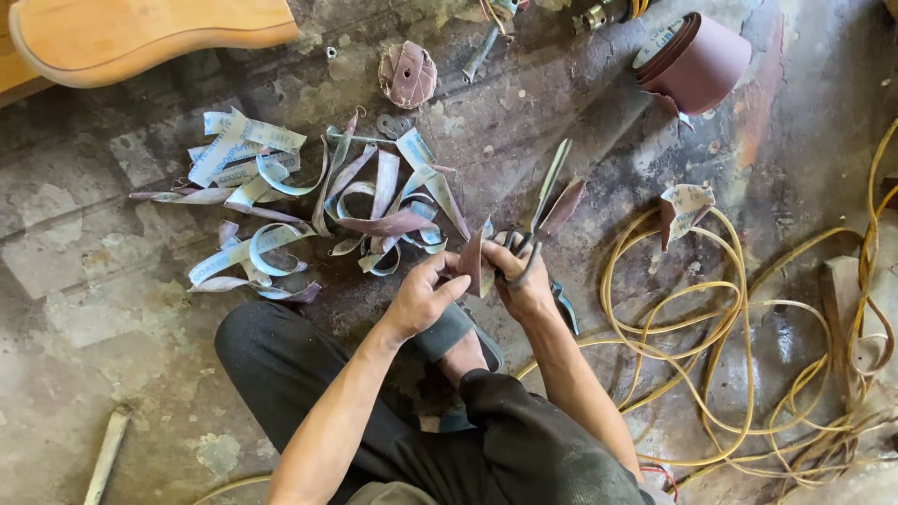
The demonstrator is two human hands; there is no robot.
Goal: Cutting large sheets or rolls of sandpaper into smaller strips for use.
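Concrete, stained and cracked, makes up the floor (pixel 112 281) on which the person sits, and most of the trouble that could come lies spread across it. Largest of the loose things is the yellow cable (pixel 739 309), looped in slack coils right beside the right forearm; an elbow swung outward could catch a loop and jerk the cutting arm. Farther up lies a roll of dark red sandpaper (pixel 697 61), well apart from the hands, and a pale wooden board (pixel 140 37) in the far corner, neither of them a likely hazard. Between the roll and the knees spreads a heap of cut sandpaper strips (pixel 318 215), curled and overlapping, so a fresh offcut could easily be lost among them. Scissors (pixel 541 201) stand with blades parted and pointing away, the right hand (pixel 524 281) clenched through the handles. The left hand (pixel 423 295) pinches a small sandpaper piece (pixel 473 264) just beside those handles, held up off the floor in front of the sandalled foot (pixel 463 341). Here I judge the main risk: the left fingertips sit very near the blade pivot, and the abrasive grit could make the piece drag or twist in the cut, pulling a finger toward the edge.
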